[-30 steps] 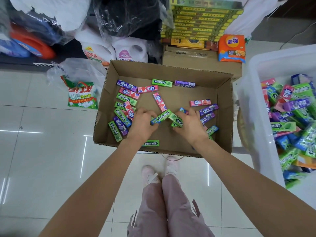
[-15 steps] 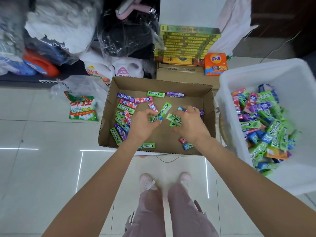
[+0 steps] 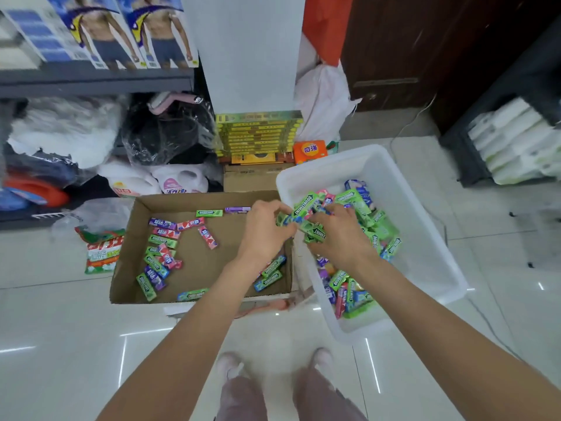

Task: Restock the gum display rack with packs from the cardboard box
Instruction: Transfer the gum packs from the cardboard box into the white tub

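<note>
An open cardboard box (image 3: 194, 199) sits on the floor with several green, pink and purple gum packs (image 3: 161, 253) scattered inside, mostly along its left side. To its right stands a white plastic bin (image 3: 431, 262) piled with more gum packs (image 3: 352, 287). My left hand (image 3: 264, 230) is over the box's right wall, fingers closed on a bunch of gum packs. My right hand (image 3: 340, 235) is over the bin's left part, also closed on green gum packs (image 3: 306, 208). The two hands nearly touch.
Behind the box are detergent bottles (image 3: 179, 180), plastic bags (image 3: 164, 129), a stack of yellow-green cartons (image 3: 258, 132) and an orange packet (image 3: 309, 151). A snack bag (image 3: 101, 253) lies left of the box. Dark shelving (image 3: 501, 141) stands at the right. My feet (image 3: 273, 366) are on the tiled floor.
Both hands lifted handfuls of gum packs out of the box and carried them right, to the white bin. My view tilted up and rightward.
</note>
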Action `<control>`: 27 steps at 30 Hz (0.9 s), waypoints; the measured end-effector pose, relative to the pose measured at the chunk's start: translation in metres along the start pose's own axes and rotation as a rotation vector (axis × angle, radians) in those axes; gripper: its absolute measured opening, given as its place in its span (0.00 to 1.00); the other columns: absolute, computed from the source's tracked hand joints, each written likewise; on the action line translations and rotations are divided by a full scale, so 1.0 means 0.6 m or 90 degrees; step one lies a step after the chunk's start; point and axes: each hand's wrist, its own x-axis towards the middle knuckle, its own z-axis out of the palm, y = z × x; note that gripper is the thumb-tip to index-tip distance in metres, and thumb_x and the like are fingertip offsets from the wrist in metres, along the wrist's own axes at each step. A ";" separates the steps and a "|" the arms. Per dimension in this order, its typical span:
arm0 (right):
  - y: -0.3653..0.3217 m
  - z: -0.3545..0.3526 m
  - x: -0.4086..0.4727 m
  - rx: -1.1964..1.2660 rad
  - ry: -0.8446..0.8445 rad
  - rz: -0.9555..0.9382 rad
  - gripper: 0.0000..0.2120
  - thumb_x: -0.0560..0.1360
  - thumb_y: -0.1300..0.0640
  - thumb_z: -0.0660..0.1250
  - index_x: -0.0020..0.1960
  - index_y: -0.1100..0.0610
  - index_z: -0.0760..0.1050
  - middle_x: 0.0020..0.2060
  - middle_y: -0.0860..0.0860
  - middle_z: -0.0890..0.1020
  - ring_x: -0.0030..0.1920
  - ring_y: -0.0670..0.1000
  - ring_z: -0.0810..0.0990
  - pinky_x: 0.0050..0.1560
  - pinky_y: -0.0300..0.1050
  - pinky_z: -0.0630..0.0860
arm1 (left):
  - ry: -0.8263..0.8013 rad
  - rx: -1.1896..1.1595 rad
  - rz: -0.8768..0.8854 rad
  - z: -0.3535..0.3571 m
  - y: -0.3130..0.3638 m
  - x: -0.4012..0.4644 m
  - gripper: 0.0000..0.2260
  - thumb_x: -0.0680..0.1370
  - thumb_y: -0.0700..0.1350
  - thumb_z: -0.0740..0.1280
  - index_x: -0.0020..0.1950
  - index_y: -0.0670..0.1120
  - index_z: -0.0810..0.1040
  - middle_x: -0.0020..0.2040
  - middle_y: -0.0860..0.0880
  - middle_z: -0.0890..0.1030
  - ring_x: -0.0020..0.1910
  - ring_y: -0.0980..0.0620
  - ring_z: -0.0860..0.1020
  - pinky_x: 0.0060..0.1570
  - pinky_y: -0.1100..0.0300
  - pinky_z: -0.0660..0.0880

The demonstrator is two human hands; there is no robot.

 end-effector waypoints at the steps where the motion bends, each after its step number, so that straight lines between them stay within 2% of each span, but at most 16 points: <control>1: 0.027 -0.005 -0.008 0.002 0.000 0.015 0.28 0.72 0.53 0.70 0.70 0.51 0.67 0.70 0.58 0.63 0.71 0.60 0.57 0.69 0.53 0.59 | -0.009 0.001 0.012 0.020 0.020 0.001 0.10 0.72 0.44 0.72 0.53 0.47 0.80 0.55 0.45 0.76 0.50 0.51 0.75 0.42 0.63 0.64; 5: 0.131 -0.018 -0.036 0.039 0.005 0.064 0.26 0.71 0.54 0.70 0.69 0.52 0.69 0.68 0.58 0.64 0.69 0.59 0.58 0.67 0.51 0.64 | -0.026 0.043 0.057 0.095 0.089 0.006 0.11 0.73 0.44 0.71 0.54 0.46 0.79 0.57 0.45 0.73 0.50 0.50 0.75 0.43 0.67 0.63; 8: 0.191 -0.022 -0.049 0.053 0.007 0.075 0.26 0.72 0.54 0.70 0.69 0.52 0.69 0.68 0.58 0.64 0.69 0.58 0.57 0.65 0.49 0.65 | -0.038 0.096 0.059 0.152 0.116 0.010 0.12 0.74 0.43 0.70 0.57 0.45 0.77 0.60 0.44 0.70 0.59 0.47 0.71 0.55 0.62 0.66; 10: 0.219 -0.019 -0.052 0.061 0.001 0.075 0.27 0.72 0.55 0.69 0.69 0.51 0.68 0.69 0.57 0.64 0.69 0.57 0.57 0.65 0.49 0.66 | -0.038 0.146 0.056 0.185 0.120 0.009 0.13 0.74 0.42 0.69 0.58 0.43 0.77 0.61 0.42 0.69 0.61 0.44 0.69 0.60 0.57 0.66; 12: 0.236 -0.013 -0.050 0.059 -0.010 0.070 0.27 0.72 0.56 0.69 0.70 0.52 0.68 0.69 0.57 0.63 0.69 0.58 0.57 0.65 0.50 0.66 | -0.037 0.204 0.050 0.211 0.114 0.005 0.13 0.74 0.41 0.68 0.59 0.42 0.76 0.61 0.42 0.69 0.62 0.43 0.68 0.61 0.52 0.68; 14: 0.246 -0.004 -0.045 0.057 -0.018 0.063 0.26 0.72 0.56 0.68 0.69 0.53 0.68 0.69 0.57 0.63 0.69 0.58 0.57 0.66 0.50 0.65 | -0.036 0.248 0.043 0.229 0.102 -0.001 0.14 0.75 0.40 0.67 0.61 0.42 0.75 0.61 0.42 0.69 0.62 0.43 0.67 0.60 0.52 0.69; 17: 0.249 0.008 -0.034 0.065 -0.057 0.053 0.26 0.73 0.57 0.68 0.70 0.53 0.67 0.70 0.58 0.62 0.71 0.58 0.57 0.68 0.51 0.64 | -0.050 0.240 0.033 0.241 0.081 -0.009 0.16 0.76 0.38 0.65 0.64 0.44 0.73 0.62 0.43 0.69 0.62 0.44 0.67 0.61 0.52 0.69; 20: 0.248 0.016 -0.029 0.066 -0.079 0.027 0.27 0.74 0.57 0.68 0.71 0.52 0.66 0.72 0.58 0.61 0.71 0.58 0.61 0.69 0.51 0.65 | -0.074 0.233 0.029 0.238 0.061 -0.014 0.18 0.76 0.37 0.65 0.66 0.46 0.72 0.63 0.44 0.69 0.63 0.46 0.67 0.62 0.54 0.69; 24: 0.240 0.015 -0.034 0.051 -0.004 -0.011 0.24 0.75 0.54 0.66 0.70 0.52 0.67 0.71 0.53 0.63 0.71 0.53 0.60 0.63 0.48 0.70 | -0.064 0.224 0.052 0.217 0.052 -0.022 0.20 0.76 0.39 0.66 0.68 0.47 0.70 0.64 0.45 0.70 0.63 0.46 0.69 0.59 0.51 0.71; 27: 0.207 0.010 -0.033 0.070 0.066 -0.069 0.19 0.77 0.54 0.64 0.68 0.54 0.70 0.65 0.51 0.68 0.67 0.51 0.65 0.57 0.45 0.70 | -0.006 0.157 0.051 0.181 0.053 -0.032 0.18 0.77 0.42 0.65 0.68 0.46 0.70 0.62 0.46 0.71 0.62 0.48 0.70 0.59 0.51 0.71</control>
